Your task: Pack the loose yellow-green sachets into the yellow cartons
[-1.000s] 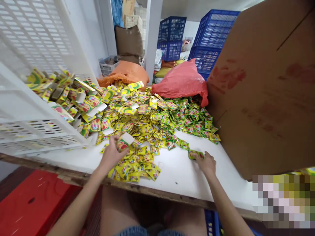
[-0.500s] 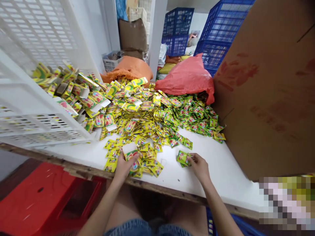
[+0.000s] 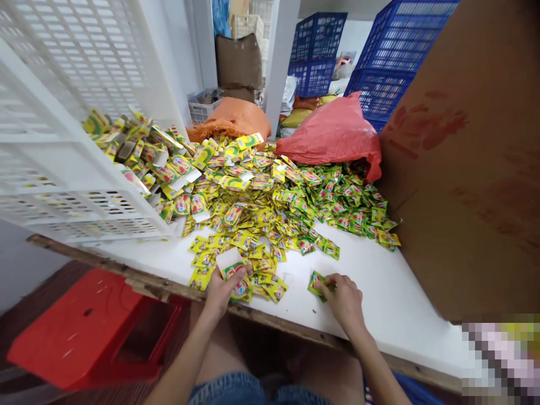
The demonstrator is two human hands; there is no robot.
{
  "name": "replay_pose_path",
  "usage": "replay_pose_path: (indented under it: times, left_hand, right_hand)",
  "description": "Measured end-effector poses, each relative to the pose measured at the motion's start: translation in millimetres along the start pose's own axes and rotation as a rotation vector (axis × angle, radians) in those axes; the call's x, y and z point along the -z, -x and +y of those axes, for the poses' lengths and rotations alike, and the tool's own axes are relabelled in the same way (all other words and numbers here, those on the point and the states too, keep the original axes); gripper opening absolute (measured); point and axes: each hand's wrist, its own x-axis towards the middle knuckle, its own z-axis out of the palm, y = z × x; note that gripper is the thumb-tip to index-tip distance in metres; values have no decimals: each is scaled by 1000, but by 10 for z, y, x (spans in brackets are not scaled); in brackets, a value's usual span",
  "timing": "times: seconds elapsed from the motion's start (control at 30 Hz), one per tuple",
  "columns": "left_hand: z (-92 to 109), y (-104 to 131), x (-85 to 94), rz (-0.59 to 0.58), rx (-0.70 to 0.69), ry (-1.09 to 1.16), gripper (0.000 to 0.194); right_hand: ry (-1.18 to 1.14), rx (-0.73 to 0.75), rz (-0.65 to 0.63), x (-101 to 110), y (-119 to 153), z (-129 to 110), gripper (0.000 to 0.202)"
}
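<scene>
My left hand [image 3: 224,291] holds a small open box [image 3: 234,271], its white flap up, over the near edge of the yellow packets. My right hand [image 3: 343,298] has its fingers closed on green packets [image 3: 315,283] just above the white tabletop, right of the pile. Yellow packets [image 3: 264,216] spread across the middle of the table. Green packets [image 3: 352,197] lie heaped behind and to the right. More small yellow boxes [image 3: 181,169] are piled at the left and spill from a white crate.
The white crate [image 3: 84,169] stands at left and a large cardboard box [image 3: 459,185] at right. Behind the pile lie an orange sack [image 3: 236,115] and a red sack [image 3: 333,132]. A red stool [image 3: 84,326] is below the table edge. Blue crates [image 3: 379,62] are stacked behind.
The view has shifted, so the table's contents sit further right. My right hand has come further over the green packets, covering more of them. My left hand still holds the box.
</scene>
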Motion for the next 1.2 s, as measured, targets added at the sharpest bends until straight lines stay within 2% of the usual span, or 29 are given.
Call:
replay_pose_path:
  times: [0.07,0.13,0.27,0.37,0.43,0.53,0.63,0.7,0.77,0.83,0.9,1.0,1.07,1.2]
  left_hand:
    - [0,-14,31,-31,29,-37,36]
    - [36,-51,56,-88,47,-176,39]
    - [216,-210,9,-313,-51,-732,32]
    - [319,-393,-95,-474,-101,-1122,28]
    - [338,-494,-160,-512,-99,-1209,26]
    - [321,-497,-225,-515,-129,-1213,29]
    - [268,-270,-278,-526,-274,-1212,41]
    - [213,-49,-327,-613,-395,-1211,46]
    - [161,148,-380,-714,-453,-1210,53]
    - [136,268,-417,-763,-447,-1203,58]
    - [150,302,-419,-758,-402,-1185,57]
    - [208,265,-379,-718,-343,-1141,52]
    - [230,233,-355,-730,-304,-1113,49]
    - [218,179,-339,-747,-204,-1054,43]
  right_hand:
    - [-6,-14,-35,-6,0,-46,28]
    - [3,-18,-91,-8,-9,-102,31]
    - [-29,7,-189,14,-9,-224,23]
    - [-290,-51,-163,59,36,-309,29]
    - [-535,-95,-154,98,76,-362,33]
    - [-858,-142,-170,170,121,-430,36]
    - [-1129,-286,-209,253,128,-494,38]
    - [-1296,-367,-279,296,110,-555,39]
    - [-1380,-388,-346,300,79,-633,39]
    - [-1345,-376,-369,246,42,-715,38]
    - [-1219,-323,-339,145,6,-781,37]
    - [-1053,-211,-267,-35,-41,-833,37]
    - [-1001,-176,-216,-131,-62,-852,36]
    - [-949,-145,-111,-188,-62,-885,38]
